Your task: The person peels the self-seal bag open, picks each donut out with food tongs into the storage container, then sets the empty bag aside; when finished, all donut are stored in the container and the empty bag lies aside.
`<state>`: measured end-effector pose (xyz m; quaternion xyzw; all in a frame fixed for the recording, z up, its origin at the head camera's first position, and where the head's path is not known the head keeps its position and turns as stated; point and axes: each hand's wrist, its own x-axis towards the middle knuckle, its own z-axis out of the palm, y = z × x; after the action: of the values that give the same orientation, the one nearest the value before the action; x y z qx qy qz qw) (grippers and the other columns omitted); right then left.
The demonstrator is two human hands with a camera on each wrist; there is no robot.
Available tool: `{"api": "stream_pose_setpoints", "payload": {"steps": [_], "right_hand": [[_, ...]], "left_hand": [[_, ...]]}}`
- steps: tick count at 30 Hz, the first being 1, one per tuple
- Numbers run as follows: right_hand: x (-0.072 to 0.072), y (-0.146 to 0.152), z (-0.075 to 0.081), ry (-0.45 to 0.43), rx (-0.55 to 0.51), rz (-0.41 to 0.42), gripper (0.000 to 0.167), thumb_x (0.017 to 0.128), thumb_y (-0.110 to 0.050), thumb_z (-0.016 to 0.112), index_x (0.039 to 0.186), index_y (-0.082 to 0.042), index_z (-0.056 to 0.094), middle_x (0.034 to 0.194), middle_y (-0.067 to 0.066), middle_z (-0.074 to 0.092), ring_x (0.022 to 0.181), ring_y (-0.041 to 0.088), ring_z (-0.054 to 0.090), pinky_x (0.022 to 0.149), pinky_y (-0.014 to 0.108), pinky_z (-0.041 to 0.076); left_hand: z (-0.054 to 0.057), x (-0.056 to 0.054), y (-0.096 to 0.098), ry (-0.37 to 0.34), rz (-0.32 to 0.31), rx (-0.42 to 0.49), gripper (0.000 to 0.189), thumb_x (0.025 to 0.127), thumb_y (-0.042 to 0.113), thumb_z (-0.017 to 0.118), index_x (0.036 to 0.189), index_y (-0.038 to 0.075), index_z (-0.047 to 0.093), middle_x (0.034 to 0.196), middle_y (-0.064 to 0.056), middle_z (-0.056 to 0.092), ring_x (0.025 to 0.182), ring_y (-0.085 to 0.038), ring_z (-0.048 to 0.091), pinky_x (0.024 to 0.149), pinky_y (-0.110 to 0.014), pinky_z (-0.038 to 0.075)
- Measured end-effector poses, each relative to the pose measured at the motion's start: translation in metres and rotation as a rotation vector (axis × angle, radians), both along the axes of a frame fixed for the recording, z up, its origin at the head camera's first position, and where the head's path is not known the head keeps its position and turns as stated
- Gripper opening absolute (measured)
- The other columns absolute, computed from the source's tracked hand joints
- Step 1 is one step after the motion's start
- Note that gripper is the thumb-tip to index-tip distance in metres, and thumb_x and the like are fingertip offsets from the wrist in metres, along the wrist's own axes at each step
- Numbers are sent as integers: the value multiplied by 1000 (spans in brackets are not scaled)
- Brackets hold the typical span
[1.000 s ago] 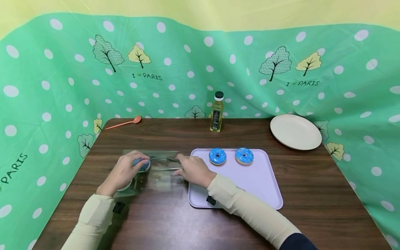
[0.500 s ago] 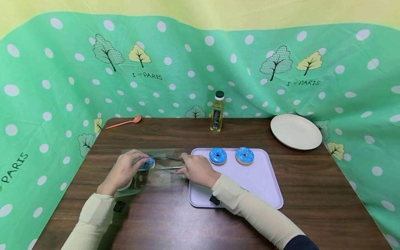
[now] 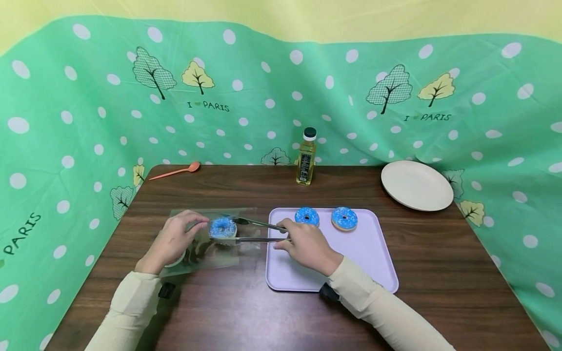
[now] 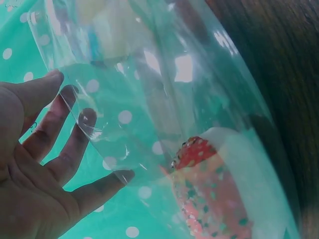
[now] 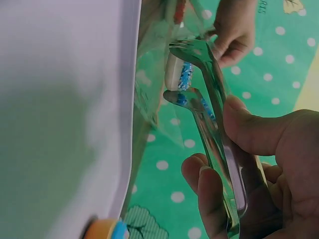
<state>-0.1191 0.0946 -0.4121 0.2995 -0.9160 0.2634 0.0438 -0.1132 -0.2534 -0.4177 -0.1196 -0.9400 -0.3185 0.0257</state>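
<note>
My left hand [image 3: 173, 239] pinches the edge of a clear plastic bag [image 4: 144, 99] between thumb and fingertips. Inside the bag, in the left wrist view, lies a donut with pink icing and sprinkles [image 4: 207, 189]; the hand mostly hides it in the head view. A blue sprinkled donut [image 3: 222, 228] sits within the bag's outline, right of the left fingertips. Metal tongs [image 3: 263, 239] are gripped in my right hand [image 3: 309, 246] over the tray's left side. Their tips stand apart at the blue donut's right side; whether they press on it I cannot tell.
Two more blue donuts [image 3: 344, 219] lie along the far edge of a lilac tray [image 3: 285, 282], one partly behind the right hand. An oil bottle [image 3: 306, 158], an orange spoon [image 3: 175, 172] and a white plate [image 3: 417, 185] stand or lie at the back of the wooden table.
My right hand and the tongs have drawn back to the right. The blue donut has shifted right, out from under the left fingers. My left hand has stayed nearly still.
</note>
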Motion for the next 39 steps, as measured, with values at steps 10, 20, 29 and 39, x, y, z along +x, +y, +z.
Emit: {"api": "stream_pose_setpoints", "payload": {"steps": [10, 20, 29, 39], "right_hand": [[16, 42, 5, 21, -3, -65, 41, 83, -25, 85, 115, -6, 68, 76, -5, 65, 64, 5, 60, 55, 26, 48], [35, 78, 2, 39, -4, -169, 38, 79, -23, 88, 109, -10, 69, 77, -6, 66, 65, 6, 61, 56, 29, 48], [48, 99, 3, 48, -15, -231, 38, 78, -23, 89, 108, -11, 69, 78, -7, 67, 69, 8, 63, 58, 32, 49], [63, 126, 3, 73, 9, -280, 41, 75, -22, 90, 109, -13, 69, 77, -9, 66, 64, 6, 62, 55, 33, 47]], "left_hand": [[3, -2, 2, 23, -5, 2, 21, 103, 20, 61, 116, 8, 74, 115, -4, 66, 112, -29, 61, 93, -55, 48], [3, -1, 3, 34, -8, 7, 20, 102, 19, 63, 114, 8, 74, 115, -4, 67, 113, -29, 61, 93, -54, 48], [2, 0, 3, 32, -1, 11, 21, 102, 20, 62, 115, 8, 74, 116, -4, 66, 114, -29, 61, 93, -53, 48], [1, 1, 4, 32, -5, 4, 21, 102, 20, 63, 115, 8, 74, 115, -4, 67, 113, -29, 61, 93, -53, 49]]}}
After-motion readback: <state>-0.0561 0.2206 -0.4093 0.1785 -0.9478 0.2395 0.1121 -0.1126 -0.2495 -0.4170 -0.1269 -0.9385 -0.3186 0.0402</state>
